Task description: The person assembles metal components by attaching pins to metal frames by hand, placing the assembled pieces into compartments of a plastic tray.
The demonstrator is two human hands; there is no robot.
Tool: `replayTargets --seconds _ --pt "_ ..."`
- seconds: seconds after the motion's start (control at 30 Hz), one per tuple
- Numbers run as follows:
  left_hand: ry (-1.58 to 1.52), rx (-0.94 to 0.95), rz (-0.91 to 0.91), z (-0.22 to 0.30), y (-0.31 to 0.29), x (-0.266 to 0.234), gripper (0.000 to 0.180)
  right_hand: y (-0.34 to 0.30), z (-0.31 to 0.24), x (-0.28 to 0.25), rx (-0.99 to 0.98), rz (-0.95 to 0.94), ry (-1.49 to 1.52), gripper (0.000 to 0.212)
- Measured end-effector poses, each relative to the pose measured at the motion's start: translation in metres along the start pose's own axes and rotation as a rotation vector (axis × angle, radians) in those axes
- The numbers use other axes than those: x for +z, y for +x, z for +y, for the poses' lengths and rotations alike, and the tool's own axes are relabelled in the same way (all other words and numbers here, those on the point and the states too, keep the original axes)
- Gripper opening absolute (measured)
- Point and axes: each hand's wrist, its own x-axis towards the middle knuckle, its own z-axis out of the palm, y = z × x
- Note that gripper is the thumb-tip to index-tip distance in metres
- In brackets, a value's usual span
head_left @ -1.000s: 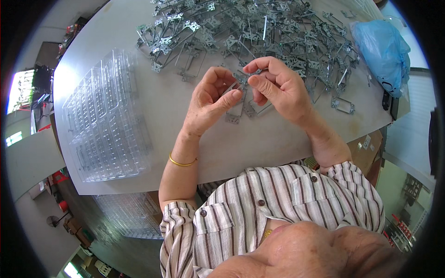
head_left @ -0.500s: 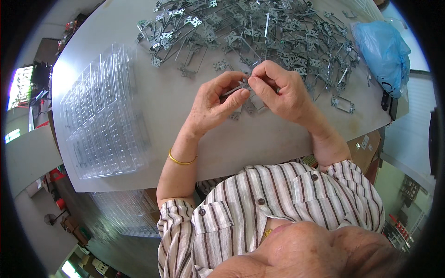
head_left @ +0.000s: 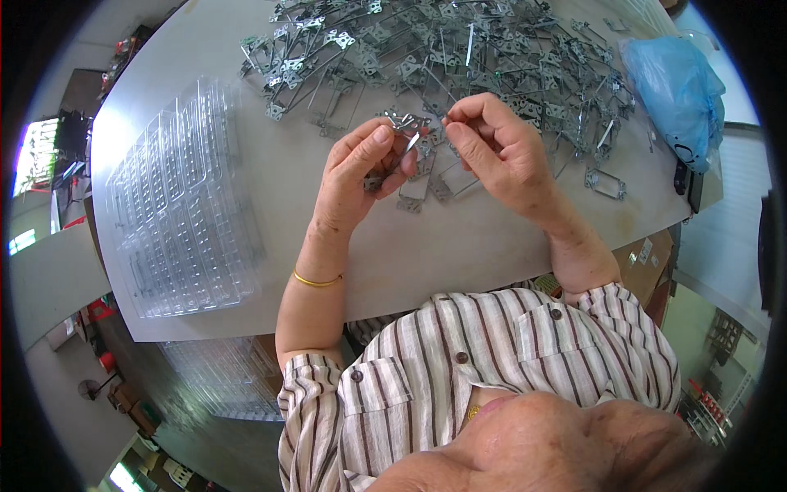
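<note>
My left hand (head_left: 351,176) is closed round a silvery metal bracket assembly (head_left: 407,123), its end plate and a bright strip showing beyond the thumb. The rest of that piece is hidden in the fingers. To its right, my right hand (head_left: 510,164) pinches thumb against forefinger just off the bracket; whatever is between the tips is too small to name. Beneath the hands, several loose brackets, one a flat plate (head_left: 440,190), lie on the white table (head_left: 311,262). Beyond them spreads a large heap of metal bracket-and-rod frames (head_left: 459,57).
Clear plastic blister trays (head_left: 184,205) are stacked on the left of the table, with more trays (head_left: 221,381) below its edge. A blue plastic bag (head_left: 676,94) sits at the far right, near a lone rectangular frame (head_left: 620,190). A cardboard box (head_left: 646,261) stands under the right edge.
My hands have drawn apart. The left has moved slightly left and turned up, bringing the bracket assembly into view; the right has shifted slightly away, still pinching.
</note>
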Motion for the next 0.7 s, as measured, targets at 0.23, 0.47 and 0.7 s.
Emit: replayTargets --seconds 0.23,0.47,0.7 --pt "-0.091 0.015 0.019 0.0013 -0.0002 -0.0008 0.037 -0.0009 -0.0031 -0.0021 -0.012 -0.111 -0.178 0.008" --pt "-0.069 0.026 -0.02 -0.0001 0.0002 -0.0018 0.034 -0.0003 0.0009 -0.0021 -0.03 -0.108 -0.195 0.008" --pt "-0.012 0.05 0.022 -0.0028 -0.001 -0.0042 0.034 -0.0001 0.0003 -0.0028 0.02 -0.135 -0.222 0.01"
